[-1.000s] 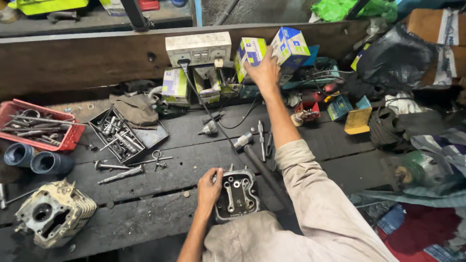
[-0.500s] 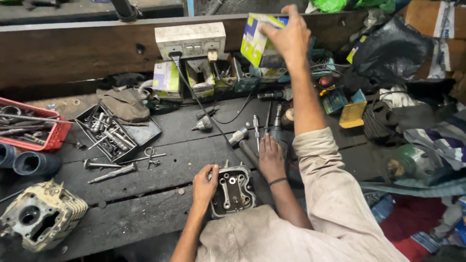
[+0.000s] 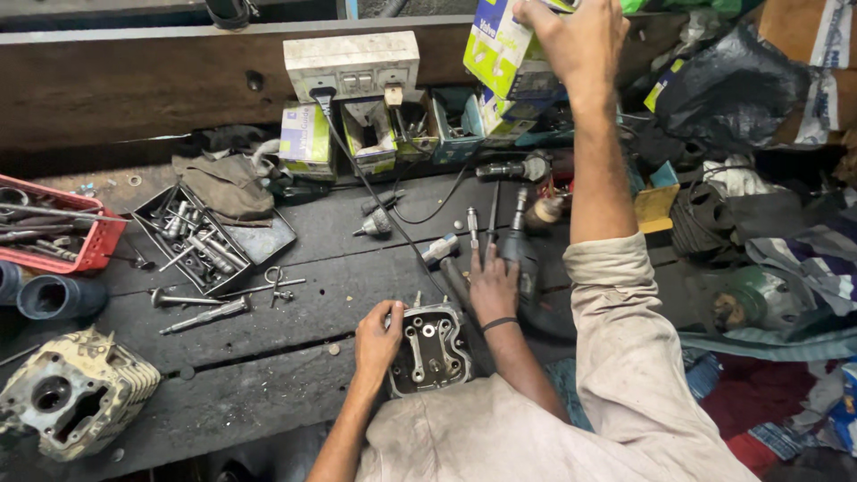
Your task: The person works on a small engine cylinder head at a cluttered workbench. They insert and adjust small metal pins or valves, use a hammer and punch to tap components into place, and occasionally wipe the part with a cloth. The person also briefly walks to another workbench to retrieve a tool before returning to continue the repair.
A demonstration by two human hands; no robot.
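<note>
Left hand (image 3: 379, 335) clamped on cylinder head (image 3: 430, 353) at 6 o'clock, grey and grimy, ports up. Right hand (image 3: 576, 40) grips blue-yellow box (image 3: 500, 49) at 1 o'clock.

I had my right arm stretched far forward and up, elbow almost straight, sleeve bunched at the upper arm. My right hand (image 3: 571, 40) was at the top of the head view, its fingers curled shut in a firm grip. My left forearm was bare and angled inward. My left hand (image 3: 378, 336) sat low and close, clasped with the thumb up.
</note>
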